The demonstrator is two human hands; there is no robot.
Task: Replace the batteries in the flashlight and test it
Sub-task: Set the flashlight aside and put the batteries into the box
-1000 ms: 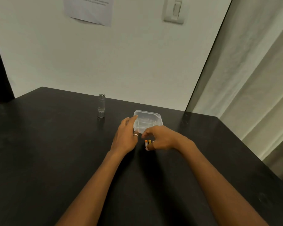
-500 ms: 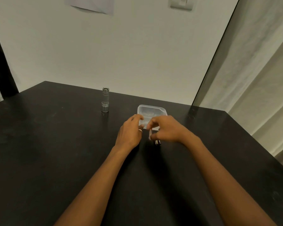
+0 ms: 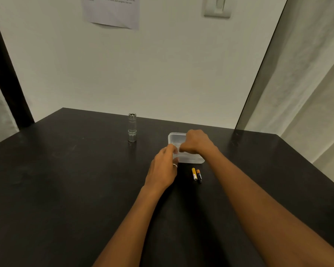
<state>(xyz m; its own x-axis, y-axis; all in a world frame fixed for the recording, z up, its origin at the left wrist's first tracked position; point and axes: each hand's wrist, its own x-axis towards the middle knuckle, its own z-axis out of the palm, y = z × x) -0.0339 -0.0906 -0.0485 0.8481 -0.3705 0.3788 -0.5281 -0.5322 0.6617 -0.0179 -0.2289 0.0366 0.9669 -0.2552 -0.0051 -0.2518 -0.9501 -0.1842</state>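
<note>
Black table: flashlight, container (batteries beside)

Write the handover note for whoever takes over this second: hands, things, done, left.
The left hand grips the container at its near-left edge.
The right hand is curled over the container; what it holds, if anything, is hidden.
Two batteries lie side by side on the table, just in front of the container.
The flashlight stands upright, far left, apart from both hands.
Done: batteries laid out. Left: open the flashlight, swap batteries, test it.
</note>
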